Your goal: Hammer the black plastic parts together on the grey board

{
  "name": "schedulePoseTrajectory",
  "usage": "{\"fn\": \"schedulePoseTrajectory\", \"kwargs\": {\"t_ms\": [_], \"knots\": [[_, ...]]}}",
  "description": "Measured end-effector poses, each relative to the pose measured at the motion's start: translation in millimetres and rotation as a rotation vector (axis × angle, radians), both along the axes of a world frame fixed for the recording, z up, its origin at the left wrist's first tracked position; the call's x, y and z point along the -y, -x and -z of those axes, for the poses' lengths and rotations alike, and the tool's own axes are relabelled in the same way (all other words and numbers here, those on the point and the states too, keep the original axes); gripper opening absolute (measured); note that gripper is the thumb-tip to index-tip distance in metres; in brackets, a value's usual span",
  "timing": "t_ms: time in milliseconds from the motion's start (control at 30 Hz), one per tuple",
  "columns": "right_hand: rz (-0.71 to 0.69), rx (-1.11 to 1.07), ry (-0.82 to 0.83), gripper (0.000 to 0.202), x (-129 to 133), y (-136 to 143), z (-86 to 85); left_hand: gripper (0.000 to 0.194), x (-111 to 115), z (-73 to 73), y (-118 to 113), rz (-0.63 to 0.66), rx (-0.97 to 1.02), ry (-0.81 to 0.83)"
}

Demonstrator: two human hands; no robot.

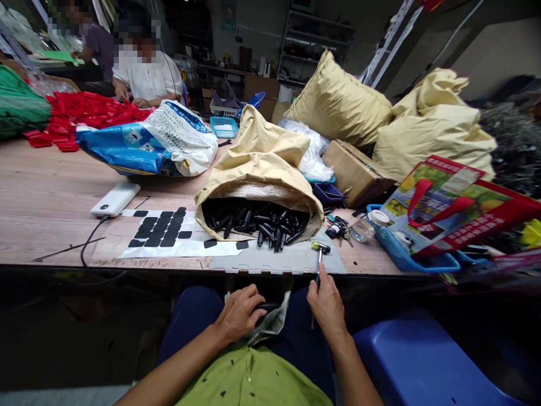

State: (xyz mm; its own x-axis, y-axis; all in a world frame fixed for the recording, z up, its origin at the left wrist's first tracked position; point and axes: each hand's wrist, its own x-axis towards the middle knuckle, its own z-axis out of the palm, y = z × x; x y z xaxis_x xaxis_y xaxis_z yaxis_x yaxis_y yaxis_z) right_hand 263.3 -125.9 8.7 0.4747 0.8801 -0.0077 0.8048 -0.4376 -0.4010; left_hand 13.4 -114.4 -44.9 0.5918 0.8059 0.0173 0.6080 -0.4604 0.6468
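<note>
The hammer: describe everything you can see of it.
The hammer is small, its head set crosswise, yellow-green at the left end and dark at the right. A slim shaft, shiny and metallic-looking near the head, runs down into the right hand, which grips it; the handle's end shows below the fist. It points away from the person, head over the grey mat at the table's near edge. Whether the head touches the mat is unclear.

Soft light covers the tabletop (46,194); the shelves (319,40) toward one o'clock are dim, eight o'clock deeply shadowed. Faint sheen marks the blue stool (409,352) at four. Pixelation blots ten to eleven; toward three, edges stretch and blur.
</note>
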Motion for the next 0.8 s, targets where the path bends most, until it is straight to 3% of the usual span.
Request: {"fn": "schedulePoseTrajectory", "kwargs": {"t_ms": [100,233,367,467,533,633,733,800], "knots": [[-0.006,0.007,-0.012,0.061,0.2,-1.5,1.5,0.027,5.4,3.4,-4.2,-0.024,-0.023,0.103],[-0.003,0.007,0.009,0.061,-0.1,-2.1,0.7,0.018,-12.7,-22.4,-3.7,-0.121,0.137,-0.041],[0.002,-0.003,0.05,0.062,-0.2,-1.1,-3.5,0.019,-68.0,-53.5,13.2,-0.563,0.137,-0.248],[-0.002,-0.01,0.056,0.062,0.0,-1.0,-3.8,0.022,-113.0,-64.7,32.1,-0.827,0.006,-0.247],[0.0,-0.007,0.052,0.061,0.0,-1.3,-2.3,0.027,-133.7,-66.4,41.8,-0.875,-0.101,-0.173],[0.006,0.005,0.036,0.06,0.0,-1.4,-0.5,0.032,-147.3,-64.1,49.5,-0.86,-0.204,-0.071],[0.007,0.012,0.041,0.06,0.4,-0.9,-1.7,0.029,-143.4,-60.8,52.1,-0.894,-0.16,-0.046],[0.0,0.009,0.047,0.061,0.6,-0.1,-3.7,0.026,-133.4,-59.4,51.4,-0.901,-0.058,-0.118]]}}
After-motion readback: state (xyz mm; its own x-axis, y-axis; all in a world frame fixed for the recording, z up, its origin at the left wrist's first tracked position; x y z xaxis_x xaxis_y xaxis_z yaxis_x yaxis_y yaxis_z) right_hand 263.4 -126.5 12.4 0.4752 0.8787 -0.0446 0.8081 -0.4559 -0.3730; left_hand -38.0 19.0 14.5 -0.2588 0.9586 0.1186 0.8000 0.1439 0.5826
